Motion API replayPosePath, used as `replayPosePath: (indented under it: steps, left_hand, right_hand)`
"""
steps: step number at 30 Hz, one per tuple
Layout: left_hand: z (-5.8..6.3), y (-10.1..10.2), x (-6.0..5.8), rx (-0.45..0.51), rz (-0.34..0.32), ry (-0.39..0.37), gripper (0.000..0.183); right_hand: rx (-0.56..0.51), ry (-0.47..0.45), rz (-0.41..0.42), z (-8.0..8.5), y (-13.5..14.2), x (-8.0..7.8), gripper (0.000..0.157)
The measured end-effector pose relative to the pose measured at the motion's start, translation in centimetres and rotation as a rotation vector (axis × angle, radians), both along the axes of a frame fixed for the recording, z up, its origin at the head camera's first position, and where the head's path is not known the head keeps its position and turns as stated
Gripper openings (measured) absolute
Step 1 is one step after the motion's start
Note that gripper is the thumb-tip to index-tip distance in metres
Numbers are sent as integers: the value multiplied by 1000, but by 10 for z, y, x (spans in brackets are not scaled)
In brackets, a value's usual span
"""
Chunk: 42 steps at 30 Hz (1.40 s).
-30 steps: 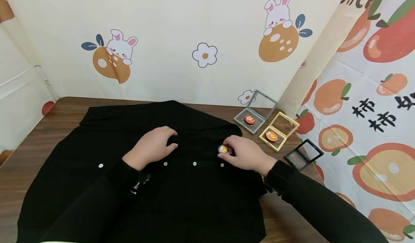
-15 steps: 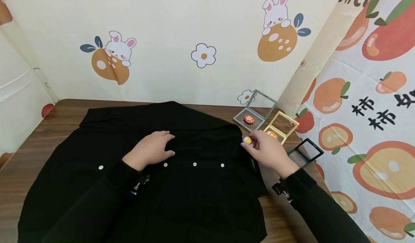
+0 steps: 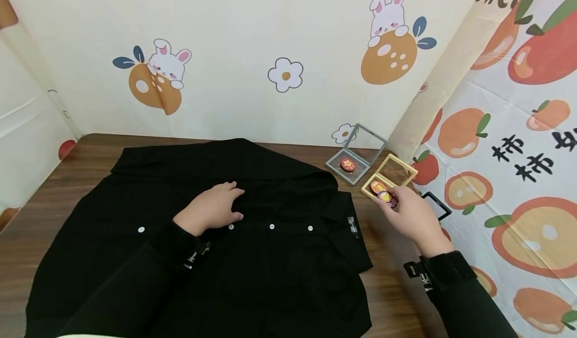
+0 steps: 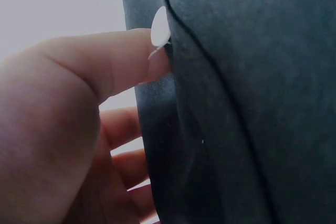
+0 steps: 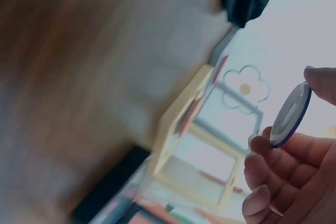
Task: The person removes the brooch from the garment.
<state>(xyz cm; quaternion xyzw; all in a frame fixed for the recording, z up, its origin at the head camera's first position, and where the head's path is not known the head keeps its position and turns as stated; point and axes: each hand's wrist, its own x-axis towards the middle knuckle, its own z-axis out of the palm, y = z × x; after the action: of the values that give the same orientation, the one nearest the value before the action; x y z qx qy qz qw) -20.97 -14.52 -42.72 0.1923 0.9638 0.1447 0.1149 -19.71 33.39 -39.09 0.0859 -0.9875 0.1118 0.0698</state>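
My right hand (image 3: 416,217) pinches a small round purple button badge (image 3: 385,197) with a yellow figure, between thumb and fingers. In the right wrist view the badge (image 5: 291,115) is seen nearly edge-on, its dark rim and pale back showing. In the head view it overlaps the open yellow-framed case (image 3: 368,194), where an orange badge (image 3: 377,186) lies. My left hand (image 3: 212,209) rests on a black shirt (image 3: 279,278) spread over the table, fingers relaxed. The left wrist view shows its thumb (image 4: 121,56) against the fabric at a white button (image 4: 160,27).
Behind the yellow case stands an open grey case (image 3: 333,165) with a red badge (image 3: 348,165) in it. An open black case (image 3: 444,213) is partly hidden behind my right hand. A patterned cloth wall (image 3: 225,102) rises at the table's (image 3: 90,150) back edge, another at the right.
My right hand has carried the purple badge from over the shirt rightward to the yellow case. My left hand stays on the shirt, nearly still.
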Motion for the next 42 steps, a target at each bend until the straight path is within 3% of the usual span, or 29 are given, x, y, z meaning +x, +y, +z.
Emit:
replayPosePath:
  steps: [5, 10, 19, 26, 34, 42]
  left_hand:
    - [2, 0, 1, -5, 4, -7, 64]
    - [3, -1, 2, -15, 2, -10, 64]
    - [7, 0, 4, -28, 2, -1, 64]
    - [7, 0, 6, -31, 2, -5, 65]
    - [6, -1, 6, -25, -1, -6, 65]
    - [6, -1, 4, -14, -8, 1, 66]
  right_hand:
    - [20, -12, -82, -8, 17, 5, 46]
    - [16, -59, -149, -12, 31, 9, 53]
    - [52, -151, -219, -17, 44, 13, 44]
    - [84, -249, -250, -17, 46, 10, 54]
    - [102, -350, -258, -13, 50, 3, 55]
    - [143, -412, -298, -9, 51, -1, 76]
